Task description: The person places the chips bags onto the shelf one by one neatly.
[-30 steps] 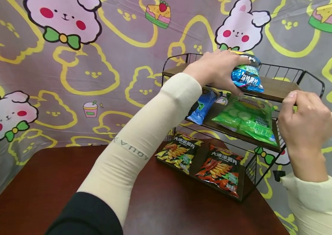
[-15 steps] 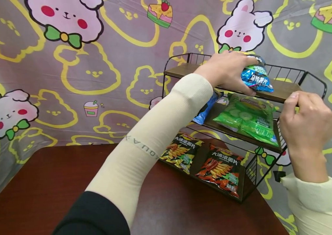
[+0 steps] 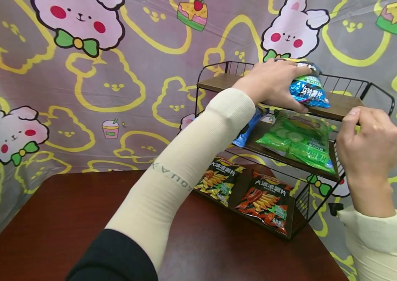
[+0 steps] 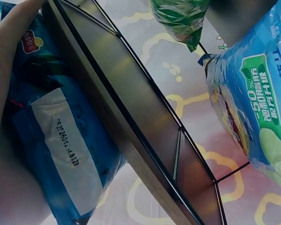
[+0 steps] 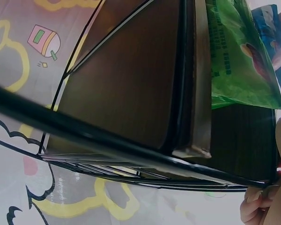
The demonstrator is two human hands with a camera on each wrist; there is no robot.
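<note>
My left hand (image 3: 272, 86) grips a blue bag of potato chips (image 3: 309, 93) at the top shelf (image 3: 344, 104) of a wire-framed rack. Thumb and fingers lie on either side of the bag, which stands near the shelf's front edge. From the left wrist view, the same chip bag (image 4: 68, 140) shows its pale date strip, beside the wooden shelf edge. My right hand (image 3: 374, 146) is curled at the front right corner of the rack. In the right wrist view its fingertips (image 5: 254, 206) wrap the end of the black frame (image 5: 215, 174).
On the middle shelf lie a green chip bag (image 3: 294, 136) and, partly behind my left arm, another blue bag (image 3: 245, 130). Below are a yellow-and-black bag (image 3: 221, 179) and a red-and-black one (image 3: 266, 199). The rack stands on a dark red table (image 3: 89, 210) before a patterned cloth (image 3: 170, 47).
My left hand has carried the blue chip bag a little to the right along the top shelf, then nearly stopped. My right hand has stayed at the rack's corner.
</note>
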